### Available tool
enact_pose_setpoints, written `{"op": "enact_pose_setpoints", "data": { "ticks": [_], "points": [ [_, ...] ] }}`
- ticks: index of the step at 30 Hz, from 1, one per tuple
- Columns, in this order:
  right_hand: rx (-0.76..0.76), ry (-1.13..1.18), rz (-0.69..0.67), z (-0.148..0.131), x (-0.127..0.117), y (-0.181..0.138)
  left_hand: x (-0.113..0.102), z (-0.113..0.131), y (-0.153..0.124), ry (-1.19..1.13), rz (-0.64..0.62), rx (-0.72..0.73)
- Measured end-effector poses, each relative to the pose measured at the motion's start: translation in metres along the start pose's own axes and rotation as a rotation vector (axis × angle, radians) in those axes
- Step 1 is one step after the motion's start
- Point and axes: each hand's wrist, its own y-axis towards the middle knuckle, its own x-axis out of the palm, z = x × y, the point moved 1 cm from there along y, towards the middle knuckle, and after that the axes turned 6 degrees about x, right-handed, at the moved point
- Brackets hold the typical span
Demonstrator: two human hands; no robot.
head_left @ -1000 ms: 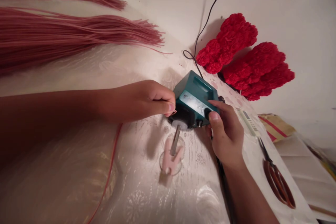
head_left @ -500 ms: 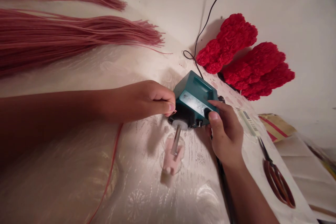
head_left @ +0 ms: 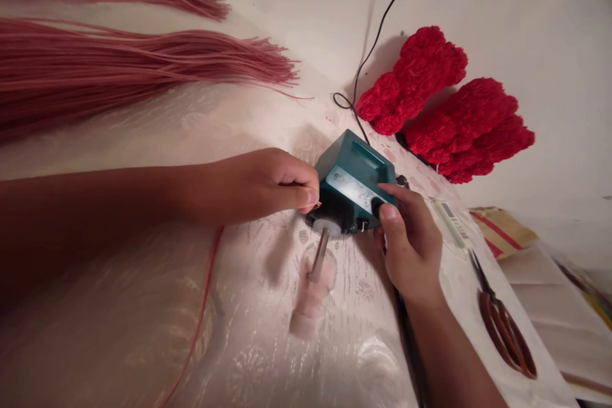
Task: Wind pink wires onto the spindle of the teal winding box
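Note:
A teal motor machine [head_left: 358, 159] sits mid-table, with a white collar and a metal shaft [head_left: 319, 255] pointing toward me. A pinkish, blurred piece [head_left: 308, 296] shows around and below the shaft's end; whether it is attached, I cannot tell. Left of the machine's front, my left hand [head_left: 277, 182] is closed in a pinch, a small pinkish tip showing at its thumb. From beneath that wrist a thin pink strand [head_left: 204, 293] runs down to the bottom edge. My right hand [head_left: 414, 242] has thumb and forefinger on the black knob [head_left: 377, 206] at the machine's right front.
Two bundles of pink strands [head_left: 143, 64] lie at upper left. Red ruffled flower bunches [head_left: 463, 118] rest by the wall. Brown-handled scissors [head_left: 507, 335] and a pale device [head_left: 452, 223] lie at right. A black cable [head_left: 377, 44] rises behind the machine.
The blurred piece by the shaft looks different, and the shaft's tip has shifted slightly left. Both hands keep nearly the same place and grip.

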Motion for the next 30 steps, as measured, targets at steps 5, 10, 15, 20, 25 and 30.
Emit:
{"op": "enact_pose_setpoints", "data": {
  "ticks": [5, 10, 15, 20, 25, 30],
  "points": [
    [0.008, 0.000, 0.005, -0.0007, -0.0007, -0.0002, 0.0000, 0.0022, -0.0003, 0.005, -0.005, -0.019],
    [0.005, -0.004, 0.009, -0.0010, -0.0005, -0.0002, -0.0005, 0.0020, -0.0007, 0.018, -0.017, -0.019],
    [0.005, -0.017, 0.007, -0.0006, 0.0001, 0.0000, 0.0002, 0.0016, 0.0000, 0.021, -0.013, -0.011],
    [0.003, -0.011, 0.007, -0.0003, 0.0006, -0.0001, 0.0004, 0.0013, 0.0006, 0.018, -0.007, -0.010],
    [-0.006, -0.011, 0.010, -0.0003, 0.0003, -0.0006, 0.0005, 0.0001, -0.0005, 0.013, -0.008, -0.008],
    [-0.006, -0.015, 0.019, -0.0001, 0.0005, -0.0004, 0.0007, 0.0003, -0.0010, 0.018, -0.012, -0.004]
  ]
}}
